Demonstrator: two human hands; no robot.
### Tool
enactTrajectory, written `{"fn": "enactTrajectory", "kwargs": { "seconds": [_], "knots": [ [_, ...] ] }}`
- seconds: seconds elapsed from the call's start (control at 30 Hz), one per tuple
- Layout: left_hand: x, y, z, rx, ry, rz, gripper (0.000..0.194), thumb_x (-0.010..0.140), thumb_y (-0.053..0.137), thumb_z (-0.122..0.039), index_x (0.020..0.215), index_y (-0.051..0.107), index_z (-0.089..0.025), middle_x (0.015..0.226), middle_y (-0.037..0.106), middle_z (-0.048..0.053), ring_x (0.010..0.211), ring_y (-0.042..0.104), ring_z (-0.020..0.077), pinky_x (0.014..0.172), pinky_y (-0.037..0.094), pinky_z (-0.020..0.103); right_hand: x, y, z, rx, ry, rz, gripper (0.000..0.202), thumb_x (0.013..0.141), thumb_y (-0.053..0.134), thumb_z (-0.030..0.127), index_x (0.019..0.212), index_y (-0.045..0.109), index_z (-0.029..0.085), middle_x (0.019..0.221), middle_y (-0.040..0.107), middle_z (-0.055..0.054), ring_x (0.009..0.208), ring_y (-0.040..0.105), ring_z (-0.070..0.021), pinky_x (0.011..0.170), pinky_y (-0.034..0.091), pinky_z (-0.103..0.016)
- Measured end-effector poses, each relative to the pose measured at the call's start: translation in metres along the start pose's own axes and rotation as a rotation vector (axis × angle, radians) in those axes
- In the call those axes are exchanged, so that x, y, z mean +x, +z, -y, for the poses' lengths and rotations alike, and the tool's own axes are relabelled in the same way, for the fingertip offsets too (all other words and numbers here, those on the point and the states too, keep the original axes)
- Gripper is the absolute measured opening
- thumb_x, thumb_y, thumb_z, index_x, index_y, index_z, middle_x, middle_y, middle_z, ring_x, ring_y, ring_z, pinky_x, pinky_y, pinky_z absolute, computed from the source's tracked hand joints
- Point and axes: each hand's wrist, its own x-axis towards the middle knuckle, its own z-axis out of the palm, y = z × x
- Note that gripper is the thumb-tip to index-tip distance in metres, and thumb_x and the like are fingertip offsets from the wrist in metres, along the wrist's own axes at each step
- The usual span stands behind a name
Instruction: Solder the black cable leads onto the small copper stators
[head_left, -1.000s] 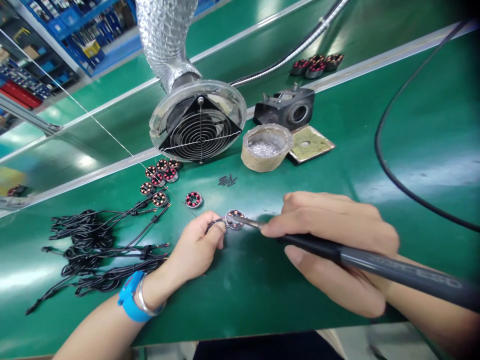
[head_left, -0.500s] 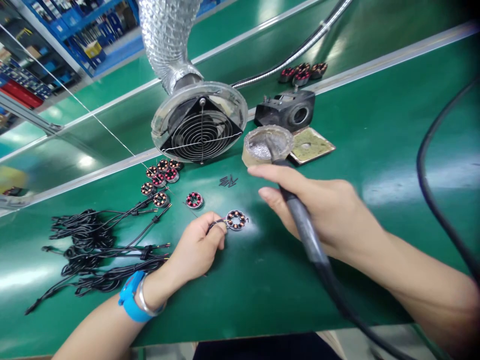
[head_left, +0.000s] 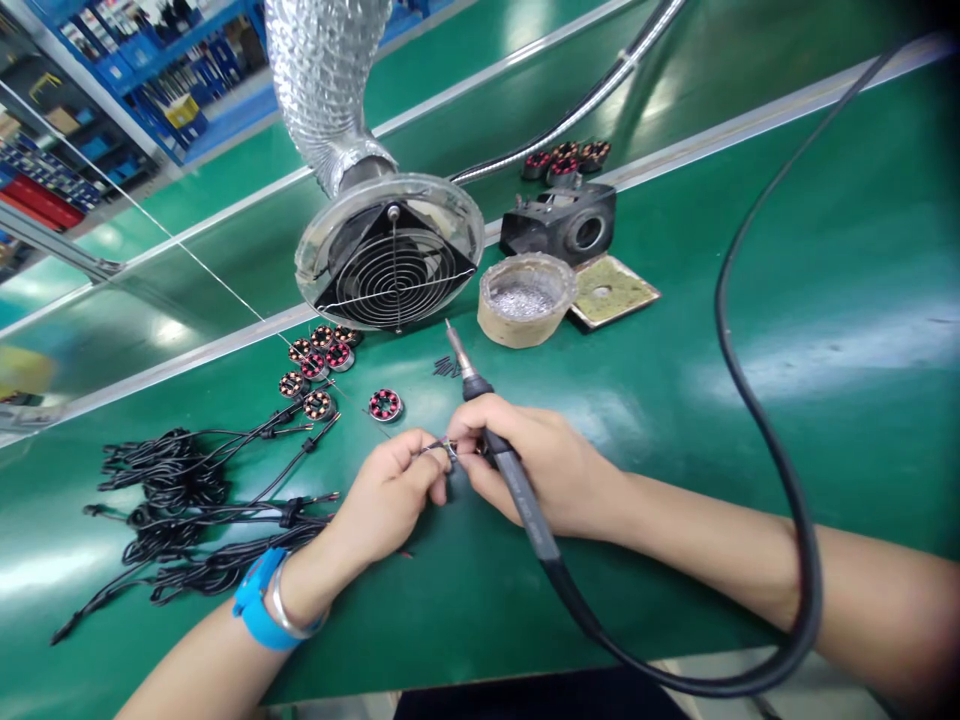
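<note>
My left hand [head_left: 401, 490] pinches thin wires at a small copper-wound ring [head_left: 481, 447], which my fingers mostly hide. Close against it, my right hand [head_left: 544, 465] is wrapped round a soldering iron [head_left: 517, 485], with the thumb and fingertips at the ring. The iron's metal tip points up and away, toward the fan. A red-wound ring [head_left: 385, 405] lies just beyond my left hand. Small black sleeves [head_left: 447, 367] lie near the iron's tip. Behind them stands a round pot [head_left: 525, 325] holding silvery bits.
A fume fan [head_left: 397, 270] on a foil duct hangs at the back. Black cable bundles [head_left: 180, 490] and several wound rings [head_left: 319, 360] lie at left. A black iron holder [head_left: 559, 225] and a sponge tray [head_left: 615, 290] stand behind the pot. The iron's cord loops at right.
My right hand has moved left and down from the pot, bringing the iron along, and now meets my left hand at the ring. The iron's cord has swung left.
</note>
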Motion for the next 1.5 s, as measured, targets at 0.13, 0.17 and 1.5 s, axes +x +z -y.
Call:
{"fn": "enactTrajectory", "kwargs": {
  "seconds": [0.13,0.17,1.5],
  "knots": [
    [0.001,-0.008,-0.007,-0.018,-0.011,0.001,0.019,0.079,0.059,-0.035,0.075,0.055,-0.017,0.062,0.058,-0.002,0.045,0.032,0.005,0.046,0.026,0.02,-0.001,-0.004,0.0,0.039,0.096,0.024,0.025,0.075,0.05,0.004,0.093,0.046,0.022,0.069,0.054,0.007,0.054,0.05,-0.0064,0.053,0.04,-0.017],
    [0.001,-0.009,-0.008,-0.015,-0.01,0.001,0.018,0.077,0.061,-0.033,0.076,0.056,-0.016,0.064,0.058,-0.002,0.047,0.035,0.0055,0.048,0.028,0.02,-0.001,-0.005,0.001,0.045,0.102,0.025,0.026,0.075,0.05,0.003,0.092,0.045,0.022,0.069,0.054,0.007,0.053,0.049,-0.006,0.052,0.039,-0.017],
    [-0.003,-0.013,-0.004,0.018,0.013,-0.051,0.016,0.077,0.065,-0.028,0.07,0.067,-0.014,0.06,0.06,-0.003,0.054,0.045,0.0071,0.055,0.037,0.019,-0.005,-0.009,-0.004,0.058,-0.015,0.125,0.026,0.077,0.052,0.005,0.096,0.047,0.022,0.078,0.059,0.003,0.062,0.054,-0.0084,0.059,0.044,-0.019]
  ]
}}
